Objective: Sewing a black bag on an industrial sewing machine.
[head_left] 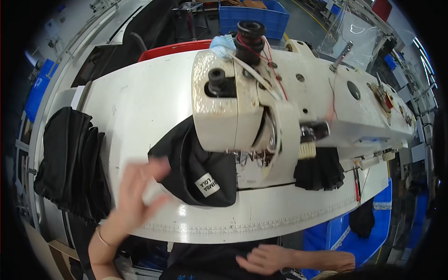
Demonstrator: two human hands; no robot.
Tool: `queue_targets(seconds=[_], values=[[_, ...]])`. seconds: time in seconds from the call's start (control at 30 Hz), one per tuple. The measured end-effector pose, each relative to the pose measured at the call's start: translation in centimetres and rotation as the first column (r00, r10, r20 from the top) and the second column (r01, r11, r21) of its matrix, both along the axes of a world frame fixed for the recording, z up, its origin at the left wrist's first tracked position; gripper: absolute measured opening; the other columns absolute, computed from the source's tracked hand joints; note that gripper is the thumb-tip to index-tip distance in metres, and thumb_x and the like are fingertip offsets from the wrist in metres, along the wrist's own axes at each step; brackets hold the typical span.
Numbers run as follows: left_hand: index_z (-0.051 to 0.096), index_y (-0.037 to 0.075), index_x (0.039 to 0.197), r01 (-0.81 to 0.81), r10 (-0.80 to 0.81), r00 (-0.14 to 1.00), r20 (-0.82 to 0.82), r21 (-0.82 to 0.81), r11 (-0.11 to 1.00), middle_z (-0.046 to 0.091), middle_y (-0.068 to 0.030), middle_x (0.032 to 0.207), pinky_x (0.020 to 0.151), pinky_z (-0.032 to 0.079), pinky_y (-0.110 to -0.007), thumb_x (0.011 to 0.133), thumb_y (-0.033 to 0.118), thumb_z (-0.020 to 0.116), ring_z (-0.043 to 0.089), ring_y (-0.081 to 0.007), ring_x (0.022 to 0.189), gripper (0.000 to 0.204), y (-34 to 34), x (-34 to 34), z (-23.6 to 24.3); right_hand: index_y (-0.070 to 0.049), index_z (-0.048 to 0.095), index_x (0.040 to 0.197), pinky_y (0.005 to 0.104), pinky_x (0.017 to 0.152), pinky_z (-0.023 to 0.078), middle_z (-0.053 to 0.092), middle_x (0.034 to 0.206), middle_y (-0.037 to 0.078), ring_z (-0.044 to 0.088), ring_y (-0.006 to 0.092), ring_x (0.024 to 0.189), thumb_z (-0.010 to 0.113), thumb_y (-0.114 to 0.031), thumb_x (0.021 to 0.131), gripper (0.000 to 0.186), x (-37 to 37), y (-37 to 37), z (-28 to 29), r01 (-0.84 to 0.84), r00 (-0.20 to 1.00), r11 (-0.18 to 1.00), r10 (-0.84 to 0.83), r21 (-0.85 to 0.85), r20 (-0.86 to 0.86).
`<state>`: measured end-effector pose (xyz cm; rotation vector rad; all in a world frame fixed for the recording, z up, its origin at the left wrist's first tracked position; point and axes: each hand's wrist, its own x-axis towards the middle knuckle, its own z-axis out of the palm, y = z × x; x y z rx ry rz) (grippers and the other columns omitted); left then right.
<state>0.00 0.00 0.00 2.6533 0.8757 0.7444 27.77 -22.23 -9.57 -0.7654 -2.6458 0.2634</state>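
A black fabric piece [210, 175] with a white printed label [206, 184] lies on the white table, partly under the head of a sewing machine [233, 121]. Just left of that piece hovers my left hand [140, 189], smeared by motion. Its thumb and fingers are apart, and nothing shows between them. My right hand [266, 259] is low, in front of the table's near edge by my dark clothing. Its fingers are loosely bent and somewhat apart, with nothing visible in them.
A thick stack of black fabric pieces [72, 163] lies at the table's left end. Right of the needle area sits a pleated black bundle [319, 170]. Small red-handled snips [357, 186] lie near the right edge. Below stands a blue bin [382, 224] with black fabric.
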Motion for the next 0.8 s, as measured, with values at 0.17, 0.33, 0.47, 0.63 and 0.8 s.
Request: queue_targets(seconds=[0.17, 0.33, 0.47, 0.63, 0.8], values=[[0.057, 0.001, 0.119, 0.505, -0.481, 0.832, -0.276, 0.021, 0.863, 0.064, -0.0117, 0.114, 0.091, 0.049, -0.033, 0.085, 0.019, 0.065, 0.060, -0.0237, 0.109, 0.040, -14.0, -0.3, -11.8, 0.004, 0.060, 0.108, 0.0477, 0.100, 0.041, 0.055, 0.120, 0.018, 0.049, 0.0348, 0.119, 0.067, -0.026, 0.087, 0.038, -2.3, -3.3, -10.1, 0.669, 0.741, 0.725, -0.638, -0.163, 0.208], [0.059, 0.002, 0.114, 0.151, -0.078, 0.755, -0.651, 0.057, 0.987, 0.064, -0.0148, 0.104, 0.085, 0.051, -0.037, 0.079, 0.016, 0.062, 0.064, -0.0272, 0.098, 0.037, -15.3, 0.5, -18.7, 0.003, 0.056, 0.099, 0.0471, 0.100, 0.041, 0.056, 0.124, 0.018, 0.047, 0.0341, 0.123, 0.059, -0.011, 0.091, 0.017, -3.7, -5.1, -11.9, 0.557, 0.813, 0.712, -0.573, -0.427, 0.104], [0.058, 0.002, 0.103, 0.250, -0.272, 0.949, -0.157, -0.150, 0.957, 0.060, -0.0105, 0.086, 0.069, 0.053, -0.037, 0.074, 0.006, 0.064, 0.064, -0.0283, 0.080, 0.029, -16.2, -2.3, -14.6, 0.002, 0.052, 0.114, 0.0497, 0.107, 0.036, 0.050, 0.132, 0.021, 0.042, 0.0393, 0.128, 0.065, -0.025, 0.090, 0.039, -3.4, -5.3, -9.2, 0.603, 0.756, 0.716, -0.654, -0.351, -0.036], [0.059, 0.000, 0.092, 0.108, -0.095, 0.994, 0.055, -0.342, 0.933, 0.062, -0.0145, 0.069, 0.051, 0.049, -0.039, 0.076, 0.006, 0.072, 0.062, -0.0328, 0.056, 0.021, -19.4, -8.9, -6.2, -0.003, 0.051, 0.124, 0.0495, 0.097, 0.045, 0.062, 0.111, 0.019, 0.060, 0.0367, 0.108, 0.067, -0.033, 0.090, 0.049, -5.8, -6.5, -6.9, 0.448, 0.733, 0.645, -0.661, -0.619, -0.158], [0.054, 0.006, 0.103, -0.286, 0.061, 0.850, -0.523, -0.361, 0.888, 0.065, -0.0171, 0.069, 0.048, 0.049, -0.043, 0.088, 0.020, 0.067, 0.064, -0.0349, 0.057, 0.025, -18.9, -7.8, -10.5, -0.004, 0.055, 0.114, 0.0466, 0.073, 0.052, 0.068, 0.087, 0.017, 0.067, 0.0372, 0.084, 0.060, -0.026, 0.095, 0.029, -5.0, -6.3, -8.4, 0.185, 0.708, 0.218, -0.706, -0.958, -0.023]])
